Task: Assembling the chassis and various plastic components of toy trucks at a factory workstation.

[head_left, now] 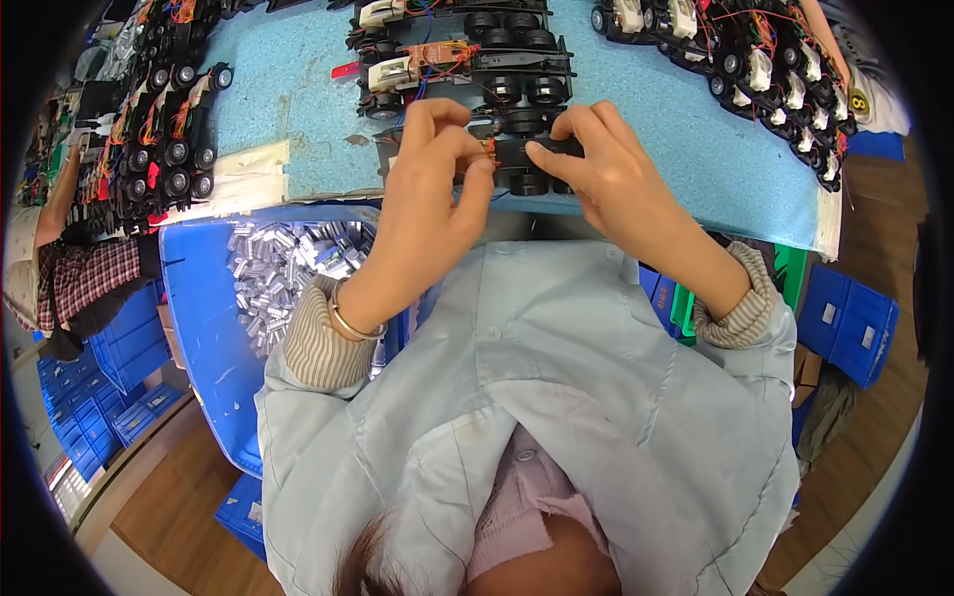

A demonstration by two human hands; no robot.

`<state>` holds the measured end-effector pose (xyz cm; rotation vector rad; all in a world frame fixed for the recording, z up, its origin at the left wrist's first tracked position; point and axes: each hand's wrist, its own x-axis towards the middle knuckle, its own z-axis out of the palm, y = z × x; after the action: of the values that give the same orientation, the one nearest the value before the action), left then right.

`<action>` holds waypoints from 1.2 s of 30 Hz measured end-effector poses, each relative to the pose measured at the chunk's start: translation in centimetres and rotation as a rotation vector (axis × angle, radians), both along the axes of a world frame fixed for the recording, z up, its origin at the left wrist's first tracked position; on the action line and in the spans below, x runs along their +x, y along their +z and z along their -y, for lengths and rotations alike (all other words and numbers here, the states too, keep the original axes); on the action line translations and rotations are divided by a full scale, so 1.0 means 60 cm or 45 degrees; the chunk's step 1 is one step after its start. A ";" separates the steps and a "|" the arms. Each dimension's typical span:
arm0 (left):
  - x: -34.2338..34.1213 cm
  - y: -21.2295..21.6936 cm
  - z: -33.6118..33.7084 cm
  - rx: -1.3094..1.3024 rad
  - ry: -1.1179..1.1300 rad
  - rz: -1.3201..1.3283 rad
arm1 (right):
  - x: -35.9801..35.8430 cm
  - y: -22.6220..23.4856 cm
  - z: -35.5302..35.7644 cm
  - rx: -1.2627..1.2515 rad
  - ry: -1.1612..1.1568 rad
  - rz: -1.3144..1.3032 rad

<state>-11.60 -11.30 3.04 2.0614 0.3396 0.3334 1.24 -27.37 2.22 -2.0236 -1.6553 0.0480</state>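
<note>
left hand point(434, 174): my fingers are curled and pinching the left end of the black toy car chassis point(524, 159), thumb and forefinger pressed close by the thin orange wires point(489, 147) there.
right hand point(606, 169): my thumb and fingers grip the right end of the same chassis, thumb tip pressing in from the near side, fingers wrapped over the top.
chassis: held between both my hands just above the near edge of the blue table mat point(298, 89); its black wheels show below my fingertips.
beyond my hands: more black chassis point(507, 60) with wheels, white parts and red wiring lie in a cluster just past my fingers.
far right of my right hand: a long row of wheeled chassis point(765, 60) runs along the mat.
far left of my left hand: another row of chassis point(169, 119) lies at the mat's edge.
below my left wrist: a blue bin point(199, 318) holds many small silver metal pieces point(288, 268); a bracelet point(348, 323) sits on that wrist.
left rim: another person in a checked sleeve point(84, 278) sits well apart.
</note>
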 end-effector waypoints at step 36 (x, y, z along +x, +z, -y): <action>0.006 -0.040 0.010 1.530 -0.379 0.174 | 0.041 -0.086 0.083 0.415 -0.510 -1.448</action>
<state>-11.26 -11.89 0.61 3.1715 -0.3685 0.5727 3.71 -32.37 -2.95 -1.5233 -0.4982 0.6127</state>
